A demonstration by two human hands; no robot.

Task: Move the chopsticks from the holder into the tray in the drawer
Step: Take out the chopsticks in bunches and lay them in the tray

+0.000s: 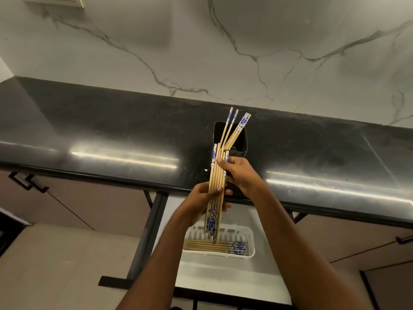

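While a few chopsticks (233,128) are left in the holder (239,142) on the worktop (111,135), both hands, left (202,202) and right (240,173), grip a bundle (215,186) above the drawer's tray (250,233), where several already lie; roughly midway, I judge.

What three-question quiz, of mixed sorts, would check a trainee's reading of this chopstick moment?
1. True or false: the white tray in the open drawer already holds chopsticks.
2. Where are the chopsticks not yet picked up? A) on the countertop B) in the black holder C) on the floor
3. Fill in: the held bundle is gripped by ____ hands.

Key:
1. True; several lie flat in it.
2. B; a few lean in the black holder.
3. Both; left hand lower, right hand higher.
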